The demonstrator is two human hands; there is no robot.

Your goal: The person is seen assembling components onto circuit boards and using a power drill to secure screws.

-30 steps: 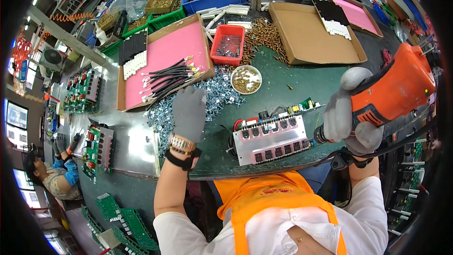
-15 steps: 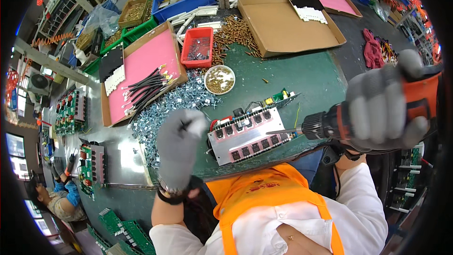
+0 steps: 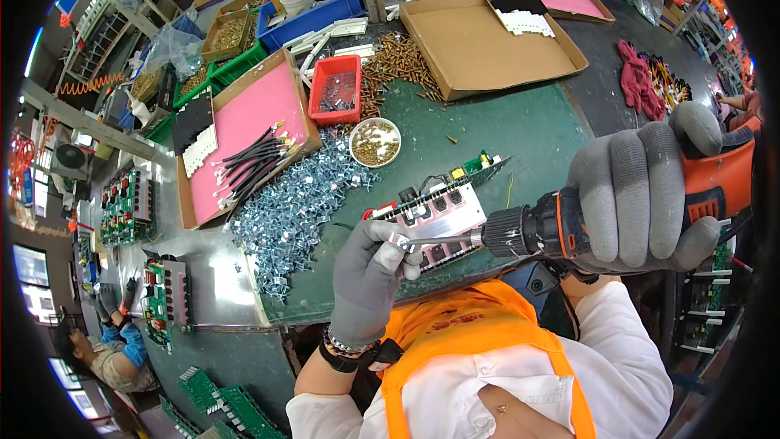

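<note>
My right hand [image 3: 638,195], in a grey glove, is wrapped round an orange and black power screwdriver [image 3: 561,223]. Its long metal bit [image 3: 443,241] points left. At the bit's tip, my gloved left hand [image 3: 364,280] pinches a small silvery metal clip [image 3: 400,241]; the fingers partly cover it. Below and behind the bit lies a circuit board [image 3: 467,210] with a flat metal heatsink and rows of black components, partly hidden by the left hand and the tool. Left of it spreads a heap of similar small metal clips [image 3: 292,215].
A white dish of small brass-coloured parts [image 3: 375,143] and a red bin [image 3: 335,91] stand beyond the heap. Cardboard trays [image 3: 487,57] flank loose copper-coloured pieces [image 3: 406,65]. More circuit boards [image 3: 166,289] lie at left, where another person [image 3: 110,349] works.
My left hand has moved right from over the clip heap to the bit's tip, a clip in its fingers. The power screwdriver has shifted left, its bit now above the board.
</note>
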